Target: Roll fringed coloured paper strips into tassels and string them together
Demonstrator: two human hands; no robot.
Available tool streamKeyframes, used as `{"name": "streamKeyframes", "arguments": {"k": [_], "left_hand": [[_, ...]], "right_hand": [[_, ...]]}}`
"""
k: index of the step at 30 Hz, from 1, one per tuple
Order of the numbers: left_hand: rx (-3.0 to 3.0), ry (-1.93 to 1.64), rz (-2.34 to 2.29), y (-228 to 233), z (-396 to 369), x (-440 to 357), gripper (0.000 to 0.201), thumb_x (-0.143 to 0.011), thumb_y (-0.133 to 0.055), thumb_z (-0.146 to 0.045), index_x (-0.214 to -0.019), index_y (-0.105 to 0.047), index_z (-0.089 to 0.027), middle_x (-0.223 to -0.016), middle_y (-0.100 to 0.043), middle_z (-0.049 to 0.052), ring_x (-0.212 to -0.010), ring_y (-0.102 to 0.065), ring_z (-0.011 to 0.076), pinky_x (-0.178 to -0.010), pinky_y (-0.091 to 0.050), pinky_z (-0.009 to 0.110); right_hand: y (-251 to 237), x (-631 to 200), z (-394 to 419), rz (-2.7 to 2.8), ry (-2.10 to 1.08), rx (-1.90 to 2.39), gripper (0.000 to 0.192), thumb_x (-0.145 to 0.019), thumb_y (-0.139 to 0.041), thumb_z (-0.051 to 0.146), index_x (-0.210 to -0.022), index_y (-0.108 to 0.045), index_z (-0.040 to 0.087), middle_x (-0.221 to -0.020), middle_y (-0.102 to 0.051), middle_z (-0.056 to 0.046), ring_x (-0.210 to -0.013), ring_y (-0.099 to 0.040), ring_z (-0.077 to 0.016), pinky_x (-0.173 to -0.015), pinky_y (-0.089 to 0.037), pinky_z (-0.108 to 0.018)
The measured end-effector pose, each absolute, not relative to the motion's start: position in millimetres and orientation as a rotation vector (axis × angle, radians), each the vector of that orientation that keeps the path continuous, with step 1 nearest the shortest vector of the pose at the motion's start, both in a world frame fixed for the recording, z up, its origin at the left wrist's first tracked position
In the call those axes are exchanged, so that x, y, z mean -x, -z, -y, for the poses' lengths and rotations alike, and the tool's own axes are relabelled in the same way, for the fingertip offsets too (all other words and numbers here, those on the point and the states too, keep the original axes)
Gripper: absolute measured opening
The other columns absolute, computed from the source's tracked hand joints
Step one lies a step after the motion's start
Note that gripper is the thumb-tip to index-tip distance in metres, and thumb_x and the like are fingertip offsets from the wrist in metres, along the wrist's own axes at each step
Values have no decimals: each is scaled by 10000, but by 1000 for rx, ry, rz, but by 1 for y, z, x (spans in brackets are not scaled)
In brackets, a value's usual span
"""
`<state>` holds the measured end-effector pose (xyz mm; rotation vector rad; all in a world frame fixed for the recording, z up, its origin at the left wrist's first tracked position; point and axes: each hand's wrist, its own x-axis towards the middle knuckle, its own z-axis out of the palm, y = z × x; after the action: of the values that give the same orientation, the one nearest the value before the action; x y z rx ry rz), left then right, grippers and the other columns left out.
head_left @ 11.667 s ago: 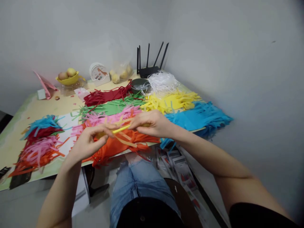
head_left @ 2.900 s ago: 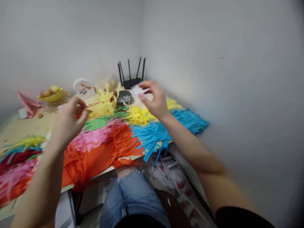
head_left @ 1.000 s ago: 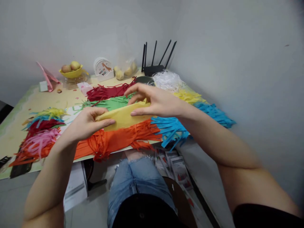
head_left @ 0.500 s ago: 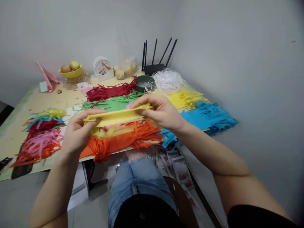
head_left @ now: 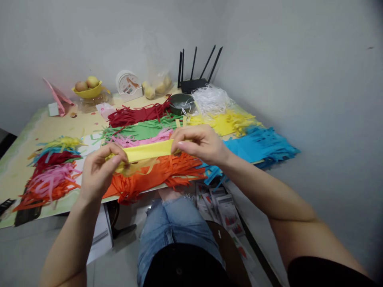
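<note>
A yellow strip of fringed tissue paper [head_left: 149, 151] is stretched between my hands above the table. My left hand [head_left: 103, 165] pinches its left end between thumb and fingers. The right end is pinched by my right hand [head_left: 199, 143], with some fringe sticking up past the knuckles. Loose yellow fringe hangs below the strip. Just under it lies an orange fringed piece [head_left: 149, 175]. Pink fringed paper [head_left: 143, 137] and green fringed paper [head_left: 140, 129] lie behind, partly covered by the strip and my hands.
Blue fringe [head_left: 257, 146], yellow fringe [head_left: 226, 122] and dark red fringe [head_left: 140, 114] lie around. A mixed-colour pile [head_left: 54, 171] is at left. Farther back stand a dark bowl [head_left: 181, 107], white shredded strips [head_left: 211, 99], a router [head_left: 194, 85] and a fruit bowl [head_left: 89, 92].
The yellow strip has turned flatter and narrower between my hands, baring the pink paper behind it. My right hand has lowered slightly, and the fingers of both hands have curled in more.
</note>
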<state>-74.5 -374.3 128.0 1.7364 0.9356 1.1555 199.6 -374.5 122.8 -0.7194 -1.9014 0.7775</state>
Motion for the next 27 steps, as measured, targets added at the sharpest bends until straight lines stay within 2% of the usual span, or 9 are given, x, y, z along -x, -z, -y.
{"name": "streamKeyframes", "arguments": {"k": [3, 6, 8, 10, 13, 16, 20, 24, 27], "left_hand": [[-2037, -1247, -1148, -128, 380, 71, 213, -810, -759, -318, -713, -605, -208, -699, -593, -8, -634, -537, 127, -607, -432, 251], [-2121, -1262, -1230, -128, 383, 67, 273, -787, -790, -288, -1015, -645, -253, -958, -664, 6, -792, -615, 151, -707, -473, 251], [-2173, -1198, -1254, -129, 383, 66, 283, -819, -753, -290, -1082, -657, -251, -1004, -692, 17, -819, -639, 163, -734, -484, 261], [-2216, -1143, -1280, -129, 382, 67, 140, -842, -718, -302, -951, -689, -221, -866, -707, 11, -735, -631, 157, -692, -477, 259], [-2042, -1092, -1219, -128, 382, 69, 159, -853, -708, -343, -837, -654, -194, -772, -721, 17, -682, -651, 159, -661, -509, 256], [-1685, -1083, -1085, -126, 384, 69, 203, -857, -716, -359, -896, -602, -196, -779, -744, 33, -694, -709, 182, -702, -589, 302], [-1458, -1145, -995, -125, 386, 64, 205, -818, -727, -313, -971, -638, -208, -684, -711, 9, -598, -704, 187, -611, -604, 311], [-1397, -1235, -904, -125, 387, 58, 40, -774, -689, -207, -813, -692, -198, -628, -682, 1, -560, -672, 155, -594, -593, 284], [-1359, -1259, -896, -124, 388, 55, 41, -754, -662, -168, -724, -670, -194, -600, -663, -5, -533, -644, 138, -612, -599, 294]], "right_hand": [[-124, -195, 378, 1912, -579, 860, 161, -877, -681, 327, -888, -678, 167, -878, -714, -47, -792, -642, -147, -730, -491, -254], [-124, -191, 382, 1914, -483, 958, 244, -886, -656, 263, -1116, -656, 181, -1071, -721, -74, -930, -660, -184, -788, -498, -278], [-124, -190, 384, 1924, -469, 1002, 196, -895, -630, 235, -1081, -668, 184, -1051, -729, -68, -927, -661, -191, -794, -493, -288], [-126, -191, 385, 1920, -472, 1011, 91, -885, -628, 218, -951, -672, 175, -941, -730, -52, -854, -652, -179, -760, -480, -281], [-129, -191, 387, 1862, -575, 998, 69, -860, -659, 230, -840, -634, 169, -809, -700, -26, -725, -618, -142, -656, -449, -250], [-128, -189, 389, 1737, -854, 899, 101, -881, -663, 259, -872, -621, 167, -768, -701, -14, -663, -635, -115, -609, -480, -228], [-121, -186, 388, 1572, -1091, 750, 172, -891, -680, 300, -982, -690, 155, -786, -728, -22, -653, -675, -100, -626, -555, -222], [-113, -184, 385, 1504, -1155, 672, 165, -865, -707, 280, -963, -744, 153, -789, -748, -34, -654, -689, -100, -634, -584, -222], [-112, -181, 384, 1448, -1176, 648, 100, -838, -703, 241, -865, -737, 150, -748, -745, -27, -623, -679, -94, -600, -574, -206]]}}
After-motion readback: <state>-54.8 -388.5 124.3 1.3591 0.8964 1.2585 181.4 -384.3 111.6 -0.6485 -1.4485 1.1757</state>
